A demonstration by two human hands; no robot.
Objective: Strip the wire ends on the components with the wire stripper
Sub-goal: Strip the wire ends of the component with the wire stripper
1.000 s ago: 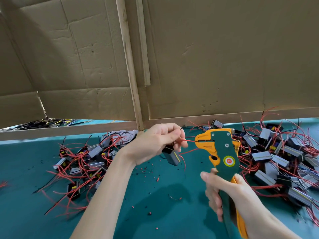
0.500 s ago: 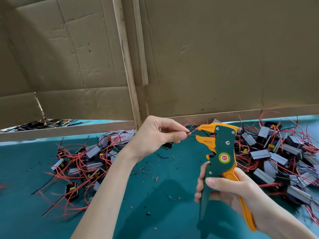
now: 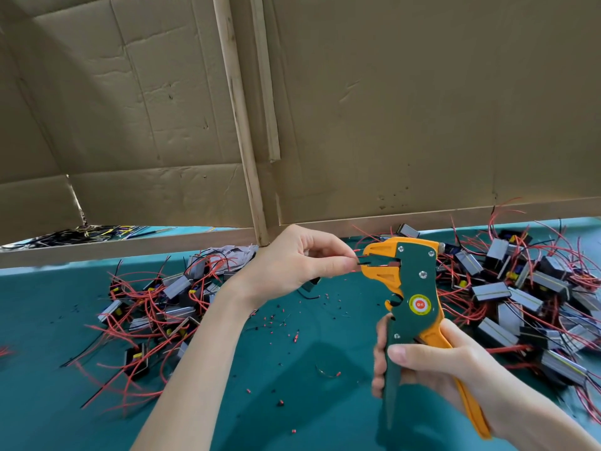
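The left hand [image 3: 292, 265], its grip pinching the wire ends [image 3: 363, 263], is now feeding them into the mouth of the wire stripper [image 3: 418, 281] at its 3 o'clock, closing the earlier gap. The right hand [image 3: 448, 362] is grasping the handles, likely readying the squeeze.

The wire stripper [image 3: 413, 288] is upright above the bench [image 3: 292, 402]. Directly left of its head, the left hand [image 3: 286, 265] pinches a wire [image 3: 360, 262] that enters the jaws. The right hand [image 3: 439, 362] grips its handles below. One component pile [image 3: 162, 301] lies on the bench well left of the stripper. A second pile [image 3: 520, 294] lies just right of it. Insulation scraps [image 3: 276, 323] lie between the stripper and the left pile. A cardboard wall [image 3: 390, 109] stands behind the stripper.
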